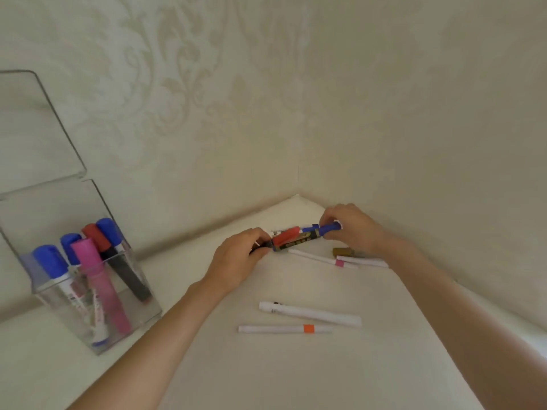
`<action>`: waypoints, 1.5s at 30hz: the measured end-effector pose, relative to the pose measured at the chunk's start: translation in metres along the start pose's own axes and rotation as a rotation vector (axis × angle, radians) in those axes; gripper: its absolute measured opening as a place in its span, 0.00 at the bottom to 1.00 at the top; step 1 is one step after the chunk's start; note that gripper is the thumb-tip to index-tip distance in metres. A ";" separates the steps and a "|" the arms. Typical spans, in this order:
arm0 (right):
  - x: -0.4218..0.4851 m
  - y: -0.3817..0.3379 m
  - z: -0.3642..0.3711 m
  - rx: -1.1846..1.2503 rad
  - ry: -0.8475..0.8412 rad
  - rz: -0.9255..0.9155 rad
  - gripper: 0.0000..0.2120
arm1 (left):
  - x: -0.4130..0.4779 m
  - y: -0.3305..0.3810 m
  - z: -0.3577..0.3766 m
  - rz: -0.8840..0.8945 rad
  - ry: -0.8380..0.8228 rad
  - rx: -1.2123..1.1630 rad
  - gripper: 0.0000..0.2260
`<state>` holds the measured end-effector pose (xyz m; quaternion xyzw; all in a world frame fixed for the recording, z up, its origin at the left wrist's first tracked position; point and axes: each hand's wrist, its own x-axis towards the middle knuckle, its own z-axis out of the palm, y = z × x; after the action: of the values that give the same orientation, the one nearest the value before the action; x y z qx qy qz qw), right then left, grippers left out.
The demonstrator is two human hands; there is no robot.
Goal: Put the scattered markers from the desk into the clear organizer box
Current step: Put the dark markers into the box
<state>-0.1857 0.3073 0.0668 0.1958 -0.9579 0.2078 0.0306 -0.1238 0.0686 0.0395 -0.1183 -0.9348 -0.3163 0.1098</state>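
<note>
Task partly done: five capped markers stand in the clear plastic organizer box (97, 294), while right of it both hands (241, 255) (349, 229) grip a red-and-blue marker bundle (299, 239) and four slim white markers (310, 315) lie on the white counter (266, 374).

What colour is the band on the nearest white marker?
Orange, seen in the head view.

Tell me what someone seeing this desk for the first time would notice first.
Both hands, left hand and right hand, meet near the far corner, gripping a bundle of markers with red and blue caps. At left stands the clear organizer box, lid up, holding blue, red and pink markers. White pens lie loose on the desk nearer the camera.
</note>
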 end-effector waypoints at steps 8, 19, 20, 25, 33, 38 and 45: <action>-0.025 -0.115 -0.038 0.724 0.247 -0.179 0.06 | -0.073 0.027 -0.104 -0.061 0.264 -0.399 0.25; -0.026 -0.251 -0.032 1.035 0.314 -0.387 0.14 | -0.127 0.001 -0.218 -0.082 0.686 -0.090 0.21; -0.025 -0.251 -0.028 1.052 0.325 -0.375 0.13 | -0.126 -0.002 -0.217 -0.117 0.668 0.001 0.19; -0.023 -0.243 -0.011 1.103 0.344 -0.307 0.12 | -0.123 -0.007 -0.199 -0.245 0.516 0.089 0.15; -0.022 -0.238 -0.005 1.086 0.313 -0.292 0.12 | -0.101 -0.017 -0.183 -0.336 0.324 0.280 0.07; -0.022 -0.238 0.004 1.062 0.285 -0.269 0.12 | -0.091 -0.022 -0.176 -0.290 0.303 0.519 0.10; -0.024 -0.256 -0.003 1.217 0.426 -0.333 0.12 | -0.130 -0.014 -0.192 -0.027 0.588 0.786 0.20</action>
<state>-0.0640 0.1024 0.1648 0.2783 -0.5996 0.7381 0.1351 0.0209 -0.0806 0.1445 0.0384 -0.9143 0.0389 0.4013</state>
